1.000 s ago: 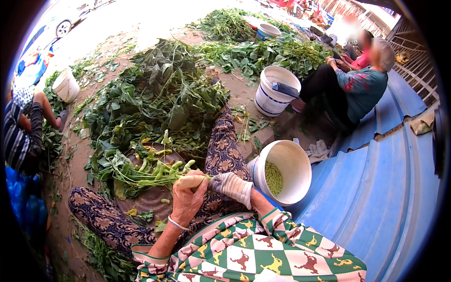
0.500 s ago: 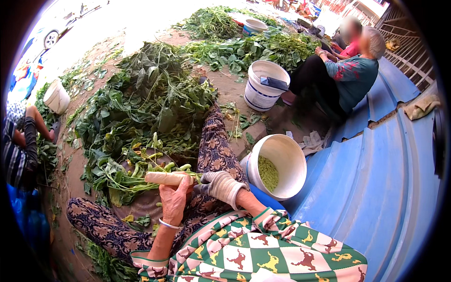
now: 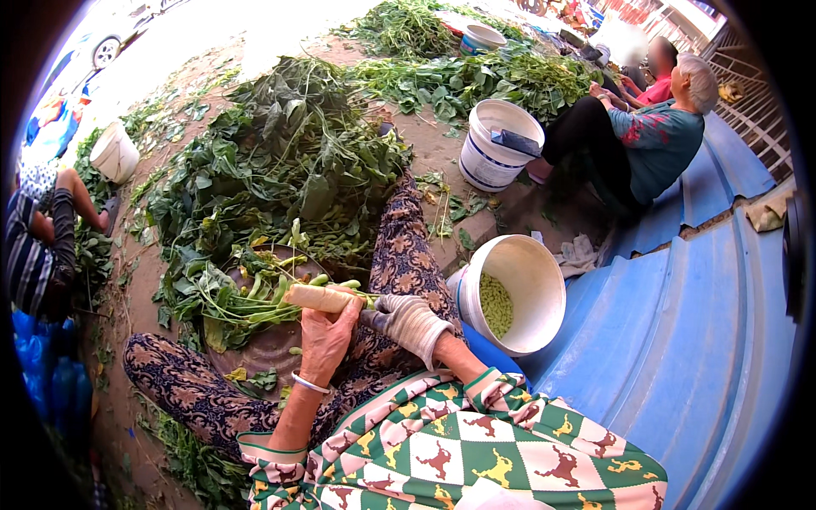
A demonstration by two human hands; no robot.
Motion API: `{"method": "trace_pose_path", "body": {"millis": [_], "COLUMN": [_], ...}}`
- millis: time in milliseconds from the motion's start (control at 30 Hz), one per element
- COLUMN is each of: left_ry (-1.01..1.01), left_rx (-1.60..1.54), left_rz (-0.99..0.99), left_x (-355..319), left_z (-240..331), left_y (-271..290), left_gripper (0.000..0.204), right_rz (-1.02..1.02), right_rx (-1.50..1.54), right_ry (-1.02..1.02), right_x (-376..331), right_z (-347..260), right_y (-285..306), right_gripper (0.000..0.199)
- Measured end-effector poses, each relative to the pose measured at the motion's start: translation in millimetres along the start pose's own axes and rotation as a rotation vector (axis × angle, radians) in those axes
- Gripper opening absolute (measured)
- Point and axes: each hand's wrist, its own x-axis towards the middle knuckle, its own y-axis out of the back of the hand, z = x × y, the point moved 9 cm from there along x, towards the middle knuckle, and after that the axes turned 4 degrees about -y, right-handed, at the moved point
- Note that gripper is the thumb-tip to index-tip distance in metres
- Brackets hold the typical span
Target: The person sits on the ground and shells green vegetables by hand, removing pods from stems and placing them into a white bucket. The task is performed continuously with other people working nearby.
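My left hand [image 3: 327,344], bare with a white bangle at the wrist, is closed around green bean stalks [image 3: 246,310]. A tan tube-shaped wrap [image 3: 319,297] seems to cover its index finger. Plump green pods [image 3: 318,280] stick out just beyond that finger. Close against it, my right hand [image 3: 408,321] wears a grey and off-white knit glove. The gloved fingers are curled together by the stalk's end; whatever is in them is hidden. Under the stalks, between my legs, lies a round brownish surface [image 3: 263,361] with loose leaves on it.
A white bucket [image 3: 544,293] of shelled green beans [image 3: 495,306] stands by my right knee. Ahead rises a heap of leafy bean plants [image 3: 280,161]. Another white bucket [image 3: 489,174] stands near a seated person [image 3: 659,144]. Blue corrugated sheeting [image 3: 629,323] borders the right; someone sits far left.
The whole view has shifted slightly, so most things sit a little further right. Both hands stay together at the stalks, their grip much the same.
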Motion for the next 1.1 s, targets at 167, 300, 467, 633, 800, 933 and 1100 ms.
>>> {"method": "trace_pose_path", "body": {"millis": [167, 300, 467, 633, 800, 933, 1100], "left_ry": [0.058, 0.056, 0.005, 0.053, 0.096, 0.08, 0.045], "left_rx": [-0.077, -0.098, -0.025, -0.242, -0.43, -0.188, -0.113], "left_rz": [0.024, 0.019, 0.008, 0.029, -0.021, -0.028, -0.012], "left_x": [1, 3, 5, 8, 10, 8, 1], "left_z": [-3, -2, 3, 14, 12, 10, 10], "left_y": [2, -1, 0, 12, 13, 17, 13], "left_gripper": [0.01, 0.009, 0.01, 0.015, 0.016, 0.016, 0.016], "right_rz": [0.074, 0.055, -0.161, -0.296, -0.515, -0.536, -0.394], "right_rx": [-0.132, 0.215, 0.853, 1.137, 1.215, 1.069, 0.874], "right_ry": [0.091, -0.008, -0.117, -0.165, -0.153, -0.276, -0.377], "right_x": [2, 6, -6, -5, -7, -8, -6], "right_z": [-4, 20, 6, -10, -16, -4, 7], "right_y": [2, -10, -18, -23, -22, -30, -31], "right_gripper": [0.023, 0.029, 0.022, 0.02, 0.019, 0.024, 0.029]}}
